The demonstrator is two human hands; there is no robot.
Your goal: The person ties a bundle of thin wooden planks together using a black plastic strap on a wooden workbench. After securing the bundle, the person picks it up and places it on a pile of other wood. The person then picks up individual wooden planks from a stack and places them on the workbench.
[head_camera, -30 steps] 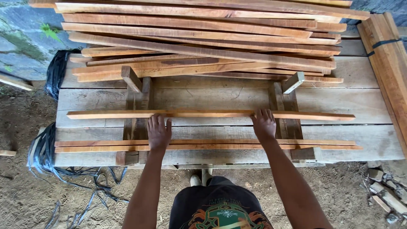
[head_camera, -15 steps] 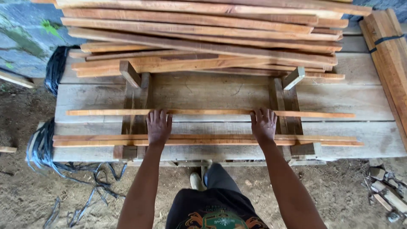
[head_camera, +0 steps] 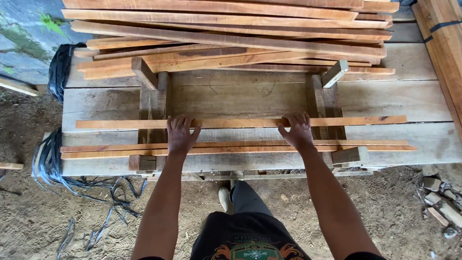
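At mid-frame our left hand [head_camera: 180, 136] and right hand [head_camera: 297, 131] lay open, fingers hooked over the far slat [head_camera: 240, 123]; even pressure would keep it square on the jig rails [head_camera: 153, 103].

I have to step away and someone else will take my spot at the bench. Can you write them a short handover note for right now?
Left hand and right hand: both flat, palms down, fingertips on the far slat; no closed grip.
The far slat lies across two upright wooden supports on the plank bench.
Two near slats lie side by side under the wrists.
A slat pile sits at the back.
Done: three slats laid out. Left: the pile.
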